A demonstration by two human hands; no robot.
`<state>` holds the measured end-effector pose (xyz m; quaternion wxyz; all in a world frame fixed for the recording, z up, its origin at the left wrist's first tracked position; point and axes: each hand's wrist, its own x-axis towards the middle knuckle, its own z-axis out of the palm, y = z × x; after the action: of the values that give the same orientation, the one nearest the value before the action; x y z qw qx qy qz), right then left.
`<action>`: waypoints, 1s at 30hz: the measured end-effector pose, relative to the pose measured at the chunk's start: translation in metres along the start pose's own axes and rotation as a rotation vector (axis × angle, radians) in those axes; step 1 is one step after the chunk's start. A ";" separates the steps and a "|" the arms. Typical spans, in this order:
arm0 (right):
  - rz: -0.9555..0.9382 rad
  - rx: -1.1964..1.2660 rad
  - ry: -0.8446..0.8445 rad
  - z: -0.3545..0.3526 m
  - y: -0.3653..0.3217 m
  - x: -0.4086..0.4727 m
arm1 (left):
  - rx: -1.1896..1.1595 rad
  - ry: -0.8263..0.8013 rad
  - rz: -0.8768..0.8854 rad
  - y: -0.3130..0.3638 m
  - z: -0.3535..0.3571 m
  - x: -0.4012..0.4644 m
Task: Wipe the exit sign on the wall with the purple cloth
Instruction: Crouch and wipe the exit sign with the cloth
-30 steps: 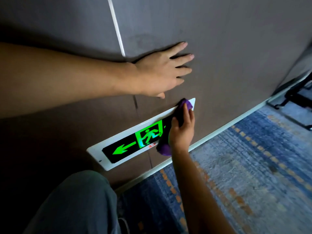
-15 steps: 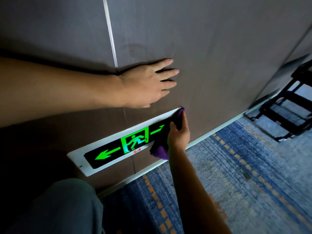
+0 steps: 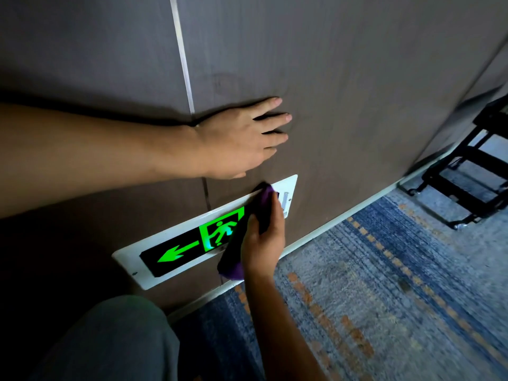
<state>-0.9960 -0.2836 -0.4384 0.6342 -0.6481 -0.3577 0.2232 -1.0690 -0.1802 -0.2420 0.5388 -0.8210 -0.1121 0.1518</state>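
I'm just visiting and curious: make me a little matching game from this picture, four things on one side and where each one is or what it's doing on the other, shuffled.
Things:
1. left hand
2. right hand
3. exit sign
4. carpet

Places or states:
A. glowing green, mounted low on the wall
B. blue with orange dashes, on the floor
C. flat on the wall above the sign
D. holds the purple cloth against the sign

Pairs: 1-C, 2-D, 3-A, 4-B

One head camera looks down, close on the wall (image 3: 357, 78). Carpet (image 3: 398, 284) fills the 4 o'clock corner.
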 end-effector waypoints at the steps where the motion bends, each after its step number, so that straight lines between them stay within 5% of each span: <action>1: 0.024 0.031 0.047 -0.003 0.000 0.004 | -0.017 -0.004 0.003 -0.001 0.000 -0.001; 4: 0.105 0.045 0.140 -0.009 -0.001 0.030 | -0.040 -0.008 0.016 -0.001 0.000 -0.002; 13: 0.079 -0.106 0.028 -0.008 -0.006 0.059 | 0.006 0.035 0.005 0.003 0.001 -0.008; 24: -0.045 -0.141 -0.105 0.012 -0.013 -0.018 | -0.010 0.067 -0.014 0.004 0.003 -0.008; 30: 0.083 -0.068 0.022 -0.014 -0.010 0.011 | -0.018 0.059 -0.027 0.005 0.002 -0.009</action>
<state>-0.9801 -0.2848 -0.4256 0.6059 -0.6860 -0.3309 0.2297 -1.0778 -0.1833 -0.2459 0.5366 -0.8283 -0.1085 0.1190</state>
